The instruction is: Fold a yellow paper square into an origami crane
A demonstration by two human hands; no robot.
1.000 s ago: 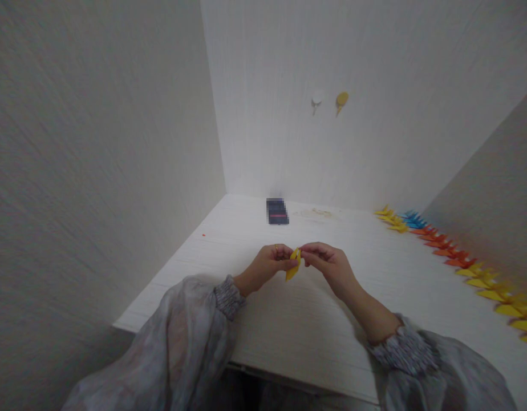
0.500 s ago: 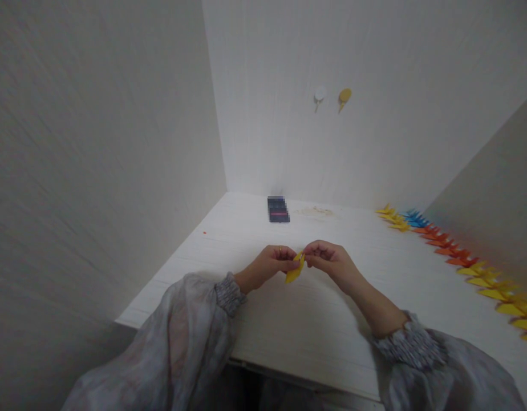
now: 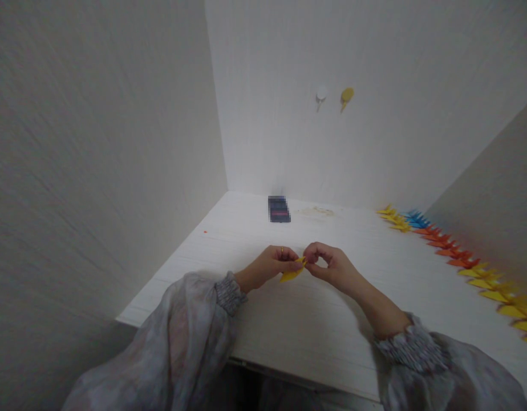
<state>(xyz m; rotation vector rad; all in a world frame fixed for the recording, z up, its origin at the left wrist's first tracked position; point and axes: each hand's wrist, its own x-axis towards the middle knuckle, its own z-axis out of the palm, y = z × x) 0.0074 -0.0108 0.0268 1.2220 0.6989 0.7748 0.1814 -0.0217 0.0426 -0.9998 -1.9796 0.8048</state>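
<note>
A small piece of folded yellow origami paper [image 3: 291,275] is held above the white table, between my two hands. My left hand [image 3: 270,265], with a ring on one finger, pinches its body between thumb and fingers. At its upper right tip, the thumb and index finger of my right hand [image 3: 329,264] are pinched together on the paper. The finer folds are too small to make out.
Along the table's right side runs a row of folded paper cranes: yellow [image 3: 392,217], blue [image 3: 415,218], orange-red [image 3: 447,245], then yellow [image 3: 503,294]. A pixelated dark object [image 3: 279,209] lies by the back wall. Two hooks [image 3: 347,96] hang on that wall.
The yellow paper has tilted flatter, its lower end swinging left. My right hand has shifted slightly, and a wider gap shows between its thumb and index finger.
</note>
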